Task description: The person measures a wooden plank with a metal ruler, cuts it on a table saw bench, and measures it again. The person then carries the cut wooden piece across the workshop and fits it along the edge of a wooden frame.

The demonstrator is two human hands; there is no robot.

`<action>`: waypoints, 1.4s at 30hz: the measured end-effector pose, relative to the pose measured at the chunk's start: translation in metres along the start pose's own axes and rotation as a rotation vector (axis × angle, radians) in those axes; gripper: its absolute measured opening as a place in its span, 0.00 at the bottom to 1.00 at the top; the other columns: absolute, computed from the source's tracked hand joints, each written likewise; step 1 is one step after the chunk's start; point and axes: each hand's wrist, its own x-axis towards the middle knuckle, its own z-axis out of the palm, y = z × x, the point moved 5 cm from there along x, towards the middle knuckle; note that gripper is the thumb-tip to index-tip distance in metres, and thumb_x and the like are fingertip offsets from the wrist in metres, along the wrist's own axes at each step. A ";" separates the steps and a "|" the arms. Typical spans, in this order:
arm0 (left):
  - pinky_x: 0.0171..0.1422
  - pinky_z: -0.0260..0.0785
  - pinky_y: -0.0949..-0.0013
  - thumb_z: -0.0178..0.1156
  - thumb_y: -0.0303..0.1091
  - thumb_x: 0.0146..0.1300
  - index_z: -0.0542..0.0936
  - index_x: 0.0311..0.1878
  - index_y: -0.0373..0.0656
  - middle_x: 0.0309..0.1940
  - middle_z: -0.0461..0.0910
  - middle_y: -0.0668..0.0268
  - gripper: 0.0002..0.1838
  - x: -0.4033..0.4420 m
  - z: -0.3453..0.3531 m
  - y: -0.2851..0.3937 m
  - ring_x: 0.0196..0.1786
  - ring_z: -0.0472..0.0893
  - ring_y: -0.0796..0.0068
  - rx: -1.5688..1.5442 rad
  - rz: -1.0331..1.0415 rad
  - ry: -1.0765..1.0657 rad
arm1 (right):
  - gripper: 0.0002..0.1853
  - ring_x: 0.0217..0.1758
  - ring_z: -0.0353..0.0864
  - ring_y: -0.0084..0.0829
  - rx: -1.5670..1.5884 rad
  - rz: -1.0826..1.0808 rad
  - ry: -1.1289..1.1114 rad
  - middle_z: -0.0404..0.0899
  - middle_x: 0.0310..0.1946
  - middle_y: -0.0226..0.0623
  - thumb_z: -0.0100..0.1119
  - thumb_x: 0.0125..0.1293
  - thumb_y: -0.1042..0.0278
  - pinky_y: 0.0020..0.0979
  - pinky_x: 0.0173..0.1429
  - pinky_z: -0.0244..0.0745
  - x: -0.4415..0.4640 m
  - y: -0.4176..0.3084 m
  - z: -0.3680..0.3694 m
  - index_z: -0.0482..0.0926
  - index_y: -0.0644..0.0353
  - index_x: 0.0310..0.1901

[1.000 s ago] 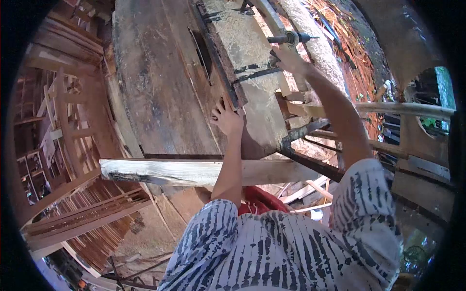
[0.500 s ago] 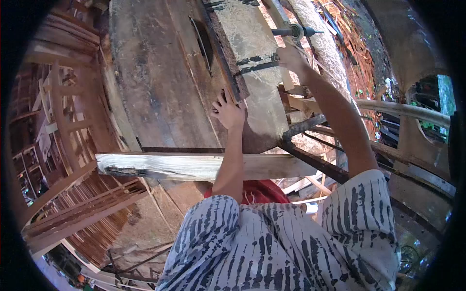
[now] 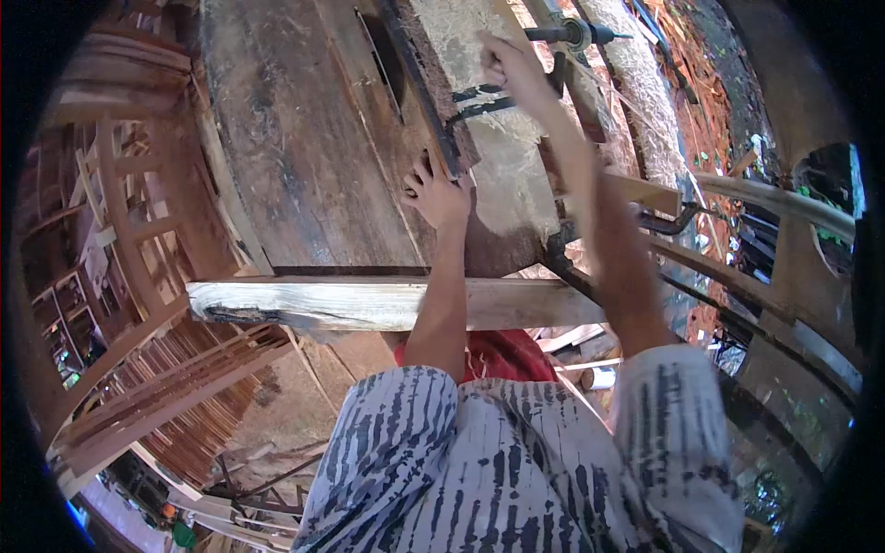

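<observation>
A worn wooden saw table [image 3: 286, 138] lies in front of me, with a dark circular saw blade [image 3: 379, 66] rising through its slot. Just right of the blade runs a long dark-edged fence bar [image 3: 419, 78]. My left hand [image 3: 440, 198] rests at the near end of this bar, its fingers spread on the wood and touching the bar. Raised over the sawdust-covered part to the right is my right hand [image 3: 516, 74], index finger stretched out and the others partly curled, with nothing seen in it. Dark metal rods [image 3: 484, 103] extend right from the bar, close below that hand.
A pale thick beam [image 3: 369, 304] crosses the table's near edge. At the upper right is a metal shaft with a round bearing [image 3: 578, 35]. Heaps of shavings [image 3: 636, 83] lie beyond it. Stacked thin wood strips [image 3: 175, 405] are at lower left.
My right hand has left the rods' right end and moved left and up over the sawdust. My left hand stays at the bar's end. The view has shifted slightly.
</observation>
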 end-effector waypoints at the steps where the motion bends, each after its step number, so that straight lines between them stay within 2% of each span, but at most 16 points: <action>1: 0.68 0.54 0.36 0.65 0.54 0.61 0.66 0.78 0.54 0.72 0.67 0.59 0.42 0.001 0.000 0.000 0.68 0.66 0.47 -0.001 -0.004 -0.027 | 0.20 0.18 0.60 0.28 0.607 0.088 0.160 0.57 0.15 0.24 0.58 0.71 0.63 0.29 0.31 0.64 -0.006 0.020 0.018 0.66 0.50 0.19; 2: 0.69 0.53 0.34 0.64 0.54 0.63 0.65 0.79 0.56 0.73 0.67 0.58 0.42 0.001 0.002 -0.001 0.68 0.66 0.47 0.000 -0.010 -0.056 | 0.24 0.17 0.56 0.25 1.214 0.186 0.316 0.54 0.16 0.23 0.56 0.72 0.63 0.29 0.28 0.60 -0.013 0.039 0.041 0.60 0.48 0.16; 4: 0.68 0.54 0.35 0.66 0.53 0.59 0.66 0.78 0.55 0.72 0.67 0.59 0.43 0.002 0.004 -0.001 0.69 0.66 0.48 0.003 -0.006 -0.016 | 0.26 0.16 0.48 0.24 1.520 0.358 0.532 0.53 0.15 0.23 0.53 0.73 0.62 0.30 0.25 0.52 -0.031 0.054 0.083 0.55 0.46 0.16; 7: 0.66 0.55 0.35 0.68 0.53 0.55 0.68 0.77 0.54 0.70 0.67 0.60 0.45 -0.001 0.005 -0.004 0.68 0.66 0.49 0.035 0.014 -0.008 | 0.26 0.17 0.45 0.24 1.619 0.277 0.510 0.48 0.14 0.24 0.52 0.74 0.60 0.32 0.25 0.44 -0.038 0.075 0.115 0.55 0.47 0.17; 11: 0.68 0.53 0.29 0.67 0.49 0.55 0.66 0.78 0.55 0.72 0.66 0.58 0.45 0.001 0.007 -0.006 0.70 0.64 0.47 -0.025 0.008 -0.070 | 0.25 0.16 0.45 0.25 1.523 0.281 0.540 0.48 0.14 0.24 0.52 0.73 0.62 0.31 0.25 0.43 -0.036 0.088 0.124 0.55 0.46 0.17; 14: 0.65 0.56 0.33 0.71 0.53 0.52 0.64 0.80 0.57 0.71 0.66 0.60 0.50 0.000 0.008 -0.006 0.69 0.65 0.49 -0.005 -0.003 -0.079 | 0.24 0.16 0.46 0.25 1.685 0.328 0.558 0.49 0.14 0.24 0.52 0.71 0.63 0.31 0.25 0.44 -0.032 0.094 0.113 0.55 0.46 0.18; 16: 0.65 0.56 0.33 0.71 0.53 0.52 0.63 0.81 0.58 0.71 0.66 0.60 0.51 0.001 0.008 -0.006 0.69 0.65 0.49 0.026 -0.003 -0.069 | 0.22 0.16 0.47 0.24 1.630 0.195 0.501 0.51 0.15 0.22 0.54 0.70 0.63 0.31 0.24 0.44 -0.024 0.093 0.111 0.57 0.46 0.19; 17: 0.65 0.56 0.33 0.71 0.53 0.51 0.62 0.81 0.58 0.71 0.66 0.60 0.52 0.001 0.008 -0.006 0.69 0.65 0.49 0.054 0.004 -0.061 | 0.23 0.17 0.48 0.22 1.436 0.254 0.586 0.52 0.15 0.23 0.54 0.71 0.63 0.29 0.24 0.42 -0.018 0.096 0.127 0.56 0.45 0.19; 20: 0.65 0.56 0.33 0.71 0.53 0.51 0.62 0.81 0.58 0.71 0.66 0.61 0.52 0.001 0.009 -0.006 0.69 0.65 0.49 0.032 -0.013 -0.078 | 0.23 0.16 0.48 0.22 1.422 0.364 0.687 0.51 0.14 0.23 0.54 0.71 0.63 0.29 0.24 0.42 -0.018 0.106 0.129 0.56 0.45 0.19; 21: 0.65 0.56 0.33 0.71 0.53 0.51 0.62 0.81 0.58 0.71 0.66 0.61 0.52 0.001 0.007 -0.006 0.69 0.65 0.49 0.033 -0.015 -0.077 | 0.24 0.16 0.48 0.21 1.461 0.324 0.520 0.50 0.14 0.22 0.53 0.71 0.64 0.30 0.24 0.42 -0.021 0.103 0.127 0.55 0.45 0.18; 26: 0.68 0.53 0.31 0.69 0.49 0.53 0.62 0.81 0.55 0.70 0.66 0.58 0.50 0.001 0.006 -0.005 0.69 0.64 0.47 -0.056 -0.001 -0.086 | 0.23 0.17 0.51 0.21 1.744 0.189 0.456 0.55 0.15 0.22 0.55 0.71 0.63 0.30 0.23 0.44 -0.011 0.101 0.118 0.56 0.46 0.19; 28: 0.68 0.52 0.31 0.70 0.49 0.53 0.62 0.81 0.55 0.71 0.66 0.58 0.51 0.001 0.006 -0.007 0.69 0.64 0.47 -0.043 -0.005 -0.076 | 0.22 0.17 0.52 0.21 1.420 0.312 0.739 0.54 0.16 0.22 0.55 0.71 0.65 0.29 0.22 0.46 -0.010 0.106 0.132 0.56 0.45 0.20; 33: 0.69 0.52 0.29 0.71 0.48 0.52 0.63 0.81 0.56 0.72 0.66 0.59 0.51 0.001 0.007 -0.005 0.71 0.63 0.47 -0.028 -0.017 -0.101 | 0.22 0.17 0.50 0.23 1.410 0.229 0.589 0.53 0.17 0.21 0.55 0.70 0.64 0.30 0.23 0.46 -0.012 0.103 0.124 0.56 0.46 0.20; 35: 0.69 0.51 0.28 0.71 0.49 0.52 0.63 0.81 0.56 0.72 0.65 0.58 0.51 0.002 0.007 -0.006 0.72 0.63 0.46 -0.049 -0.011 -0.095 | 0.22 0.17 0.48 0.24 1.581 0.275 0.483 0.51 0.16 0.21 0.55 0.70 0.62 0.32 0.25 0.44 -0.012 0.096 0.123 0.56 0.47 0.20; 40: 0.68 0.57 0.32 0.71 0.55 0.49 0.67 0.78 0.55 0.71 0.66 0.62 0.50 0.000 0.007 -0.006 0.69 0.66 0.49 0.033 -0.009 -0.037 | 0.23 0.18 0.45 0.24 1.597 0.290 0.494 0.50 0.15 0.22 0.53 0.70 0.64 0.32 0.26 0.42 -0.011 0.095 0.113 0.54 0.47 0.19; 42: 0.68 0.57 0.33 0.71 0.55 0.49 0.67 0.78 0.55 0.71 0.66 0.63 0.50 0.000 0.005 -0.005 0.69 0.66 0.50 0.018 -0.009 -0.015 | 0.21 0.18 0.51 0.24 1.488 0.219 0.349 0.57 0.15 0.23 0.53 0.71 0.65 0.31 0.27 0.48 -0.009 0.089 0.110 0.61 0.50 0.18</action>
